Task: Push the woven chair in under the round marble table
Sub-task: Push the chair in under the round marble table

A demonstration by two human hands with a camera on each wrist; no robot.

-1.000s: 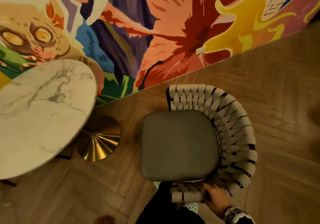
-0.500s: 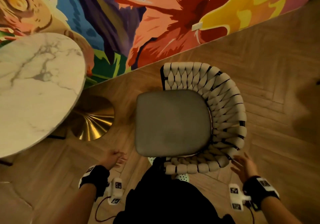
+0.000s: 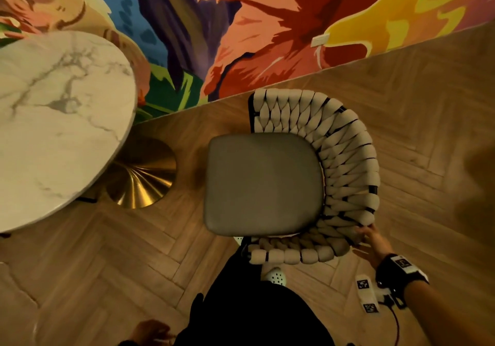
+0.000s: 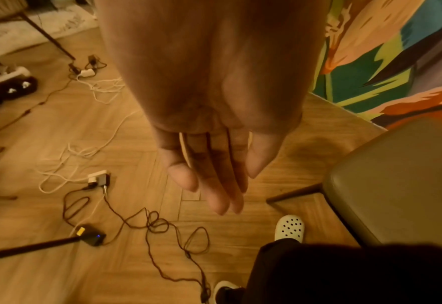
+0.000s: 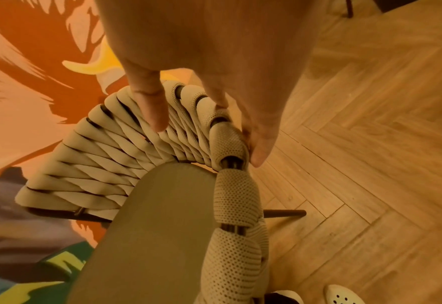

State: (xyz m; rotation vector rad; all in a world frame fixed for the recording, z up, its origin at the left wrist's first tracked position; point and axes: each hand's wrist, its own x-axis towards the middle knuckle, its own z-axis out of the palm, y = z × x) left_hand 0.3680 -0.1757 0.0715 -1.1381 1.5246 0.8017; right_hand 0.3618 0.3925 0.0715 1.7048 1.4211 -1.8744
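I see the woven chair (image 3: pixel 316 174) standing on the herringbone wood floor (image 3: pixel 417 120), to the right of the round marble table (image 3: pixel 56 120) and well apart from it; a strip of bare floor and the table's gold base (image 3: pixel 142 174) lie between them. The chair is not under the table. Its grey seat cushion (image 3: pixel 263 185) has the open front side turned toward the table, and the curved woven back wraps the side away from the table, so the chair faces the table. The axis from back to front runs about straight toward the table edge. Beyond the chair, the painted wall (image 3: pixel 267 24) meets the floor.

My right hand (image 3: pixel 371 244) is at the corner of the woven back that is far from the table and near to my body. In the right wrist view the thumb (image 5: pixel 152 107) lies over the inner side of the weave and the fingers (image 5: pixel 258 144) go down the outer side of the rim, so the hand clasps the rim loosely between them.

My left hand (image 4: pixel 214 156) hangs free beside my leg, on the table side of the chair, with fingers straight and together, holding nothing. Below it, cables (image 4: pixel 162 226) lie on the floor, and a white perforated clog (image 4: pixel 290 228) stands near the chair leg.
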